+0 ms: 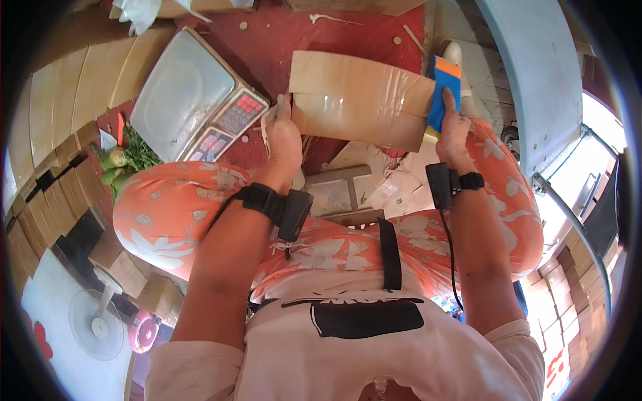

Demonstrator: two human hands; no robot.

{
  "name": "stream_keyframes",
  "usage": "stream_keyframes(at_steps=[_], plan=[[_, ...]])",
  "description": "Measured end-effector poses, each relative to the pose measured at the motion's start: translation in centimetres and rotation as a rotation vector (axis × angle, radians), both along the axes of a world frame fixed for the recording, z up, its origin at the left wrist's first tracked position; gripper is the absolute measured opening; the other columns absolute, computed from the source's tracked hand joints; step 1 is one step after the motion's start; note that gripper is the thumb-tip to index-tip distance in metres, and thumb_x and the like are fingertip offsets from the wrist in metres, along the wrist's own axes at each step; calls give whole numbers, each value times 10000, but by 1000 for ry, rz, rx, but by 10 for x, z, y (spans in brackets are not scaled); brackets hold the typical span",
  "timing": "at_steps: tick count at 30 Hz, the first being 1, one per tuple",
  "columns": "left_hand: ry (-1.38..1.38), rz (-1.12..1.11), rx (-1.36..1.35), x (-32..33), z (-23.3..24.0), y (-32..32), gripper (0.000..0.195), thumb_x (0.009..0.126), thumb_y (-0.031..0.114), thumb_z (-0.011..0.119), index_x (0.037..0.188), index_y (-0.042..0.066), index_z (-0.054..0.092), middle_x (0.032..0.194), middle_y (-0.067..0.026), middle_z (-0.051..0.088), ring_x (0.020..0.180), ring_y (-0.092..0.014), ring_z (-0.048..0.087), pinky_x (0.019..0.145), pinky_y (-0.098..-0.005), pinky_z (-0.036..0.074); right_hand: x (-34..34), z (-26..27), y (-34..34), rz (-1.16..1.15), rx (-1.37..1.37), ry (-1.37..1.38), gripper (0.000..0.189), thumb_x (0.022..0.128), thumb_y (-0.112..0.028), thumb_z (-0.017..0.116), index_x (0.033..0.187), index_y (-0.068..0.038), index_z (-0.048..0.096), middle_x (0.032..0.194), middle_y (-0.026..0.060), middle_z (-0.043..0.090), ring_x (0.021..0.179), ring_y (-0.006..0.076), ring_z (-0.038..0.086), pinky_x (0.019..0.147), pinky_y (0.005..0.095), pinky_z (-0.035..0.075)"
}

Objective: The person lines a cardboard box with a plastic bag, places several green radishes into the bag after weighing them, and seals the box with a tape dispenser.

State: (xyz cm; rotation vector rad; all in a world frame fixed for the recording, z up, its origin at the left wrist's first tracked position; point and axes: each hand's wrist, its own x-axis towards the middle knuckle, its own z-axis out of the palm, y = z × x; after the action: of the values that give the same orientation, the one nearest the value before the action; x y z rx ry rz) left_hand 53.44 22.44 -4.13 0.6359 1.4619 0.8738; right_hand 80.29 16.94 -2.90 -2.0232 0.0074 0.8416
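Note:
A cardboard box with shiny clear tape across it is before me, between my two hands. My left hand holds its left end, the fingers lying along the side. At the right end my right hand grips a flat blue object with an orange band, which touches or overlaps the box there. A bit of yellow shows below this blue object; what it is exactly, I cannot tell. Just left of my left hand stands a digital weighing scale with a metal pan and a keypad.
Leafy green vegetables lie by my left knee. Cardboard boxes line the left side. A curved grey panel rises on the right. Flattened cardboard covers part of the red floor. A fan stands at lower left.

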Motion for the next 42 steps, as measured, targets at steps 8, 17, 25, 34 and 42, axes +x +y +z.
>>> stream_keyframes(at_steps=[8,17,25,34,42], plan=[[332,8,50,11,-25,-3,415,836,337,616,1132,47,604,705,-57,637,615,-108,560,634,-244,451,0,0,-1,64,-11,83,399,811,-311,664,969,43,573,884,53,608,749,112,561,685,253,463],[700,-96,417,13,-16,-11,461,797,251,635,1241,182,532,749,-115,649,538,-187,578,536,-302,455,4,-7,-6,69,45,106,434,813,-324,663,1008,48,554,900,55,602,731,116,567,670,256,480],[817,-246,516,9,-20,-10,425,817,221,603,1224,122,532,1016,-151,629,835,-300,641,673,-350,518,22,-29,-15,83,-22,-126,481,784,-372,683,918,81,588,791,47,613,658,109,554,598,244,452],[394,-121,225,4,-22,-11,352,881,185,561,1229,141,537,1213,-113,555,1116,-191,540,900,-257,415,11,96,59,578,95,-321,372,809,-345,657,848,24,634,692,38,601,588,74,528,564,212,426],[344,-184,464,-7,-39,-19,381,894,133,513,1268,76,471,1284,-144,483,1183,-249,478,970,-280,372,-76,133,106,1282,-26,173,354,814,-282,652,966,31,589,797,40,608,658,72,554,609,214,466]])
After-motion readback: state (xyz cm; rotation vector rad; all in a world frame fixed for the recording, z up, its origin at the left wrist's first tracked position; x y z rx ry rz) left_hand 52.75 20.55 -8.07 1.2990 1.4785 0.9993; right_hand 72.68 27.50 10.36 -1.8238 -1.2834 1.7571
